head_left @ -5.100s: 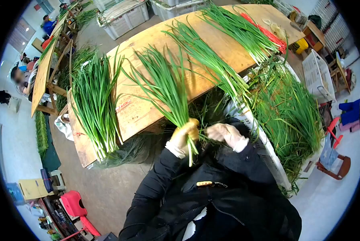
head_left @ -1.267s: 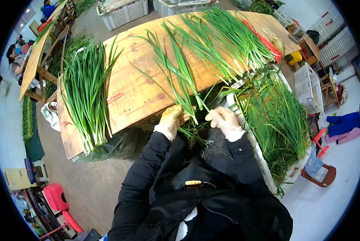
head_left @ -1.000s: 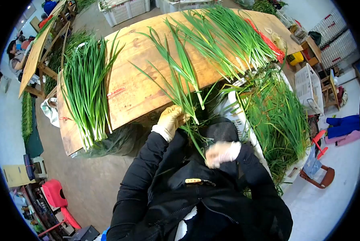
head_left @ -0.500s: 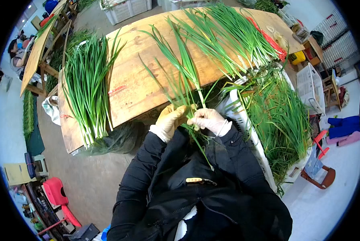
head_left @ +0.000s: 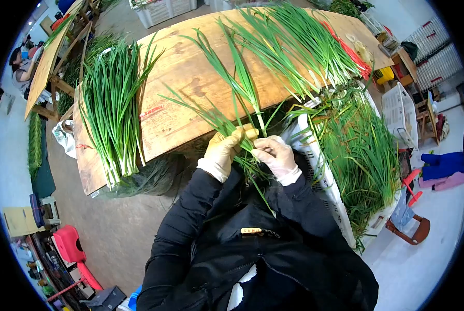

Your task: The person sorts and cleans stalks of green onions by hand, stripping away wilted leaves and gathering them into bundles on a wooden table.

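My left hand (head_left: 225,151), in a yellowish glove, is closed round a small bunch of Chinese chives (head_left: 214,118) in front of my chest, leaves fanning up and left over the table edge. Beside it my right hand (head_left: 277,158), in a thin white glove, pinches at the lower end of that bunch, where thin leaves hang down. The exact fingertip contact is partly hidden. Just beyond my hands a few chives (head_left: 246,88) lie on the wooden table (head_left: 183,88), their pale ends over the front edge.
A large chive bundle (head_left: 113,111) lies on the table's left, more chives (head_left: 315,46) at the right by a red strip (head_left: 346,46). A white crate (head_left: 329,192) heaped with loose greens (head_left: 361,155) stands at my right. A red stool (head_left: 69,243) is at lower left.
The held chives have swung left and lower. My left hand has turned slightly, and my right hand has shifted a little to the right, still pinching near the stalk ends.
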`<state>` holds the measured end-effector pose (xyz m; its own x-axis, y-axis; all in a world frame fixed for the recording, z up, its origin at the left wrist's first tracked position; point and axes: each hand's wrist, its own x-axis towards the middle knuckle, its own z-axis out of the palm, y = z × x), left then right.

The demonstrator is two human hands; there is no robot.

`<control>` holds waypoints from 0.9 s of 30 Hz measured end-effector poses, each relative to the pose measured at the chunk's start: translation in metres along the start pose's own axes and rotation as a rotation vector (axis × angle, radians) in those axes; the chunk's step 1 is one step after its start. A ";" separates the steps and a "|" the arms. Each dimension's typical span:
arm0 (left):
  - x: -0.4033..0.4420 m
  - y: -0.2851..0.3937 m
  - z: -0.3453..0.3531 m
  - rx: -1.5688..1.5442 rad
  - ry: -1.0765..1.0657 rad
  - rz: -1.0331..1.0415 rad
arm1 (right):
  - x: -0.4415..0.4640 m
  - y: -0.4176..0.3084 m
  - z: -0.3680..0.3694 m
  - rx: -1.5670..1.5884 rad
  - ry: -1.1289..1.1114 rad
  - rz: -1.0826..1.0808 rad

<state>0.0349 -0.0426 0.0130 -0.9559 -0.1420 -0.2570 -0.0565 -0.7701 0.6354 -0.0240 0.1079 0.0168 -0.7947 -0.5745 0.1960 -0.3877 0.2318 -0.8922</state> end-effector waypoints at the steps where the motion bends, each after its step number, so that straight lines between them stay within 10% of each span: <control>1: 0.002 -0.004 0.000 0.006 -0.011 0.001 | 0.004 0.000 0.002 -0.071 -0.043 -0.025; 8: 0.000 0.020 -0.016 -0.121 0.121 0.150 | -0.011 0.019 -0.007 0.318 -0.013 0.280; 16: -0.041 0.059 -0.026 0.661 0.036 0.544 | -0.021 0.007 -0.071 0.730 0.116 0.158; 18: -0.048 0.052 -0.013 0.662 0.166 0.514 | -0.020 -0.003 -0.063 0.811 0.066 0.091; 22: -0.043 0.034 0.032 0.469 -0.291 0.065 | -0.016 -0.012 -0.032 0.290 0.037 -0.058; 27: -0.021 -0.008 0.029 0.109 -0.088 0.017 | -0.016 -0.011 -0.004 0.256 0.082 -0.006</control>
<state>0.0467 -0.0150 0.0342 -0.9784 -0.0955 -0.1833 -0.0662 -0.6952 0.7157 -0.0090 0.1175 0.0255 -0.8321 -0.5070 0.2249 -0.2703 0.0166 -0.9626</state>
